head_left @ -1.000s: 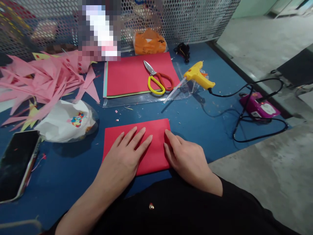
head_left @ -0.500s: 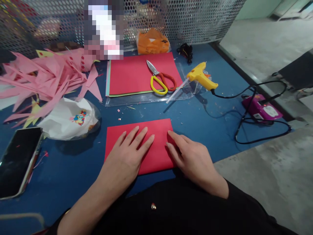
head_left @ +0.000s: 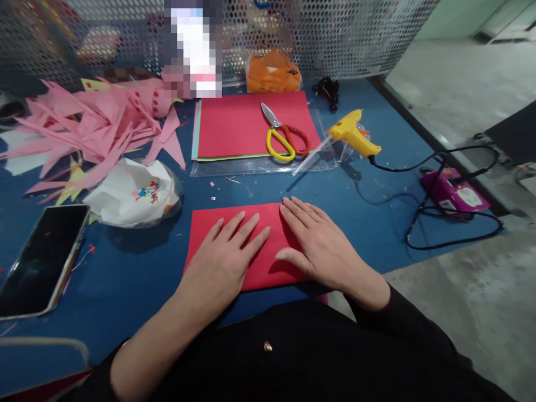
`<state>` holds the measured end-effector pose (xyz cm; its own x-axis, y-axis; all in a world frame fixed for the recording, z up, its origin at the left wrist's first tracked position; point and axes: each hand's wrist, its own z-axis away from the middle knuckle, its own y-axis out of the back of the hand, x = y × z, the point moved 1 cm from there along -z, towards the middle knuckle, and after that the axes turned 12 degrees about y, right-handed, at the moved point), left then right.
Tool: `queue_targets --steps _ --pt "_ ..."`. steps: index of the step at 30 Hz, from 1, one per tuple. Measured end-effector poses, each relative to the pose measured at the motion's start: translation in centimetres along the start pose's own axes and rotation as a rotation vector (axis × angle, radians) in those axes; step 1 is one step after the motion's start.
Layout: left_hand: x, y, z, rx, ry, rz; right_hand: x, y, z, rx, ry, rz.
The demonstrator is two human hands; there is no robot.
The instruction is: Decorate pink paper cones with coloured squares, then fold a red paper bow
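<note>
A red sheet of paper (head_left: 268, 251), seemingly folded, lies flat on the blue table in front of me. Across its left half rests my left hand (head_left: 226, 251), fingers spread and pressing down. My right hand (head_left: 318, 237) lies flat over the right end, fingers stretched toward the far edge and thumb apart. Beyond the paper, a stack of coloured paper (head_left: 234, 125) with red on top sits on a clear plastic sleeve. Scissors (head_left: 285, 139) with one yellow and one red handle lie on that stack.
A yellow glue gun (head_left: 354, 134) is wired to a purple power socket (head_left: 454, 192) at right. Pink paper strips (head_left: 104, 123), a white paper bundle (head_left: 129, 192) and a phone (head_left: 42, 257) occupy the left. An orange packet (head_left: 274, 72) stands against the perforated metal screen (head_left: 335, 33).
My right hand has moved up toward the paper's far edge and flattened, with its fingers straighter. My left hand stays spread on the paper. The view has shifted slightly.
</note>
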<state>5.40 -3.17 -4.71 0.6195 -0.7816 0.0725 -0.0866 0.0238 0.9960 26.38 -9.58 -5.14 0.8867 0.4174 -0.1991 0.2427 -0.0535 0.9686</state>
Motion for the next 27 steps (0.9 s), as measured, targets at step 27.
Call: queue_targets --steps 27 --pt "0.1 0.2 -0.9 -0.056 0.059 0.167 -6.5 -0.3 6.8 -0.064 0.230 0.049"
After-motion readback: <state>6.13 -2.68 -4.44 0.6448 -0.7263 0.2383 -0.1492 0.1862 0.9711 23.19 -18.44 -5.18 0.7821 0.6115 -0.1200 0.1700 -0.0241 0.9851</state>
